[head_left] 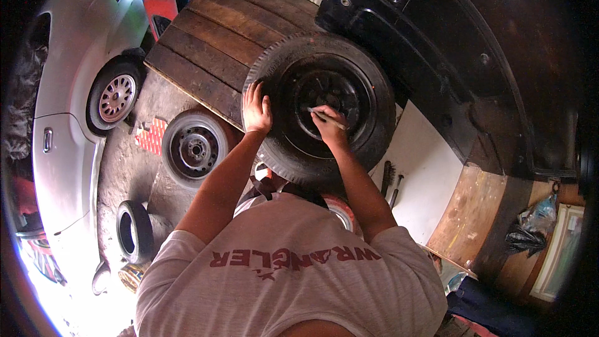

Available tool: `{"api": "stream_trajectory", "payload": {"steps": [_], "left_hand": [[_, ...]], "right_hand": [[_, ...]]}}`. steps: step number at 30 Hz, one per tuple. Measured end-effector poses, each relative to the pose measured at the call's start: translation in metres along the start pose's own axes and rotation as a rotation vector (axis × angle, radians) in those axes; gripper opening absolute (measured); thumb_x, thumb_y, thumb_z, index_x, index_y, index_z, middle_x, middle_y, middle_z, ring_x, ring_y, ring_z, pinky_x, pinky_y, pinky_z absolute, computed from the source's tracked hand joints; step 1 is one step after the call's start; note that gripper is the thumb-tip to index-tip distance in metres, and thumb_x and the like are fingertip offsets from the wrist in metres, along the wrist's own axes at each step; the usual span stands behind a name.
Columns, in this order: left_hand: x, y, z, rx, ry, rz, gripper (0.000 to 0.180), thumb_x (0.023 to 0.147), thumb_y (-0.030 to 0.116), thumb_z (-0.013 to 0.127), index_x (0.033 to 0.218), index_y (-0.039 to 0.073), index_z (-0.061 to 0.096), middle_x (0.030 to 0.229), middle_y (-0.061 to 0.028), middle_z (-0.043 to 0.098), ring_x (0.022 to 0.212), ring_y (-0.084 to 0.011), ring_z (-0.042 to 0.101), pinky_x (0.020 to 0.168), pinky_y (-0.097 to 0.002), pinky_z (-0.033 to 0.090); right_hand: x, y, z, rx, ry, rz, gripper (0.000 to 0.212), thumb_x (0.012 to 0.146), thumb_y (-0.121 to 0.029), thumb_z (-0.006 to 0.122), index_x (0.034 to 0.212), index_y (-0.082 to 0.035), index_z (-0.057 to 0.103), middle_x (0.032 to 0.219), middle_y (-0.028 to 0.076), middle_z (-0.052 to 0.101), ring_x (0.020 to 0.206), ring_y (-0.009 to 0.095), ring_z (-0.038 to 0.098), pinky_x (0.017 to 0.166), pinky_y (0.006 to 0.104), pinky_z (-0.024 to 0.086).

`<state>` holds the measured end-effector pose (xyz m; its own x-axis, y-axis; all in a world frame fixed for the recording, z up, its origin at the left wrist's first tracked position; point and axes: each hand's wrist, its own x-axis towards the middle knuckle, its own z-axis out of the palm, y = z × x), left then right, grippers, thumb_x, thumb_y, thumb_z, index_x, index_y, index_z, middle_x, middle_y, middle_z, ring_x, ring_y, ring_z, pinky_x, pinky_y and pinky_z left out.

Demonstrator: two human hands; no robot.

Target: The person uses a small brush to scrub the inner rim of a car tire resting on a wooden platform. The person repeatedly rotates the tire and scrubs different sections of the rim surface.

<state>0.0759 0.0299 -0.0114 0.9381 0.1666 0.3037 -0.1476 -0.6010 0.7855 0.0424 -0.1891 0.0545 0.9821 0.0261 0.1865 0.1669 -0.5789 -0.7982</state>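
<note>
A black wheel with its tyre (274, 134) rests on a dark plank bench (231, 15), its dished centre facing up toward me. My left hand (256, 112) lies on the left part of the tyre's sidewall, fingers stretched out and the thumb apart. Over the lower middle of the dark rim (318, 78), my right hand (331, 128) is closed round a slim, pale, pen-like tool (338, 123). The tool's tip points up and left toward the rim. I cannot tell whether the tip touches the metal, nor the tool's exact kind.
A brush (387, 178) and a thin dark-handled tool (395, 192) lie on a white board (424, 162) to the right. Left of the bench are another wheel (194, 148), a loose tyre (133, 231) and a silver car (75, 87). A large black panel (430, 56) stands at the right.
</note>
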Motion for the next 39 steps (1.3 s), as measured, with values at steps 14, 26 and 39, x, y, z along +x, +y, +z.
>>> {"api": "stream_trajectory", "payload": {"steps": [14,26,39], "left_hand": [[-0.001,0.001,0.001,0.027,-0.015,-0.025,0.049,0.094,0.03,0.042,0.136,0.005,0.046,0.144,-0.0175,0.042,0.137,-0.0351,0.033,0.115,-0.0463,0.021],[0.001,-0.001,0.003,0.065,-0.015,0.009,0.05,0.094,0.032,0.041,0.136,0.005,0.045,0.144,-0.0164,0.042,0.137,-0.035,0.033,0.116,-0.0463,0.02],[0.0,0.001,0.002,0.058,-0.022,0.006,0.05,0.094,0.03,0.041,0.137,0.005,0.044,0.144,-0.0163,0.042,0.137,-0.0353,0.033,0.116,-0.0462,0.021]], "right_hand": [[0.006,0.013,0.027,0.115,0.055,-0.222,0.015,0.074,0.004,0.07,0.086,-0.003,0.065,0.088,0.009,0.069,0.08,0.02,0.068,0.071,0.0301,0.053],[0.015,0.006,0.019,0.155,0.015,-0.156,0.013,0.073,0.004,0.067,0.084,-0.002,0.066,0.088,0.008,0.067,0.083,0.022,0.067,0.076,0.0312,0.052],[0.009,0.019,0.016,-0.046,-0.063,-0.166,0.013,0.085,-0.007,0.065,0.097,-0.004,0.069,0.101,0.011,0.066,0.097,0.026,0.064,0.084,0.0365,0.051]]}}
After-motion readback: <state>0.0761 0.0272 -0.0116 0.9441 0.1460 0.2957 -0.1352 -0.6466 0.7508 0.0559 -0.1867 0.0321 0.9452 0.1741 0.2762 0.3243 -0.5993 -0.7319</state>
